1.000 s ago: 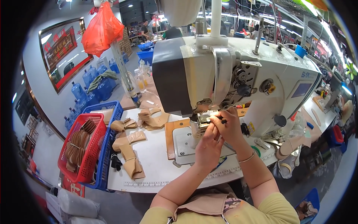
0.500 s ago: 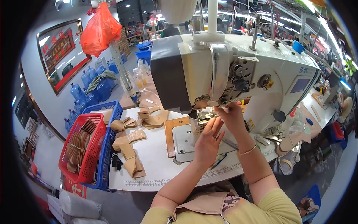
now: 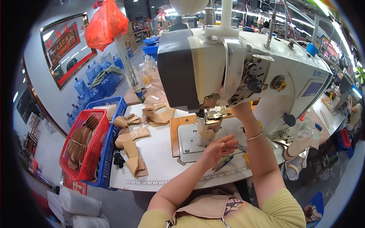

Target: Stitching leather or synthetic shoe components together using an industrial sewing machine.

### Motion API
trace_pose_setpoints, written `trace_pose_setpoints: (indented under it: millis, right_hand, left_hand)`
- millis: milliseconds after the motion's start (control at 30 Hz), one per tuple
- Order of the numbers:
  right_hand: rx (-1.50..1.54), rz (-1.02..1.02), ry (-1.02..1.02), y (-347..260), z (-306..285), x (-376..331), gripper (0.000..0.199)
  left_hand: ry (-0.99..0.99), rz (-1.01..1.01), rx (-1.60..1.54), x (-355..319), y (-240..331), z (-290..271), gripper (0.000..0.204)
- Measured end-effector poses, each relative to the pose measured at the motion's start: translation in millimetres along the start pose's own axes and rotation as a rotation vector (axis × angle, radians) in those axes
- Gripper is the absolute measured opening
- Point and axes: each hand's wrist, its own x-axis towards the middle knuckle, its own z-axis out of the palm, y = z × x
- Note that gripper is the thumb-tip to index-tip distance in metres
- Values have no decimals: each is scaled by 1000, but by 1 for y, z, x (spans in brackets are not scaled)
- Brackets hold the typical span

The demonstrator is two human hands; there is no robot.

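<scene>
A large white post-bed sewing machine (image 3: 213,72) fills the middle of the view. My left hand (image 3: 217,151) hovers over the machine's metal bed plate (image 3: 184,142), in front of the post (image 3: 207,133). Its fingers stretch toward the right, apart, with nothing in them. My right hand (image 3: 242,110) reaches up behind the needle area, just right of the presser foot (image 3: 216,115). The machine head hides its fingers, so whatever they touch is out of sight. Below my left hand lie a dark pen-like tool (image 3: 223,163) and scissors or tweezers, which I cannot tell apart.
Left of the machine, folded tan leather pieces (image 3: 133,154) lie on the white table (image 3: 159,167). Beyond them a red basket (image 3: 99,133) with bundled brown pieces rests on a blue crate (image 3: 121,108). A red plastic bag (image 3: 106,28) hangs at upper left. More tan pieces (image 3: 298,146) sit at right.
My left hand has come down and away from the needle area toward me. My right hand has moved farther behind the machine head, its fingers now hidden. The view has shifted slightly.
</scene>
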Motion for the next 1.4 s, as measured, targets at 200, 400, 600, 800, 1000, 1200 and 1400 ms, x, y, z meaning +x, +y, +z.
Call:
trace_pose_setpoints:
  millis: [200, 400, 600, 800, 1000, 1200, 1400]
  right_hand:
    - [-60, -130, 173, 1, 1, 1, 30]
    - [-24, 54, 134, -10, 0, 0, 27]
    - [23, -44, 111, 0, -2, -1, 26]
    - [112, -67, -40, 17, -7, 6, 26]
    - [63, -35, 57, 10, -8, 6, 26]
    - [476, 159, -47, 5, -17, -5, 25]
    - [485, 130, 23, 0, -14, -4, 22]
  left_hand:
    - [-30, -5, -28, 1, -3, -6, 58]
    - [30, 21, -61, 4, 0, -15, 56]
    - [39, 19, -83, 2, -1, -17, 54]
    - [58, 14, -64, 3, 1, -18, 54]
    - [49, 6, -73, 3, 2, -17, 53]
    - [69, 6, -47, 3, 3, -18, 53]
    - [69, 11, -43, 3, 2, -17, 53]
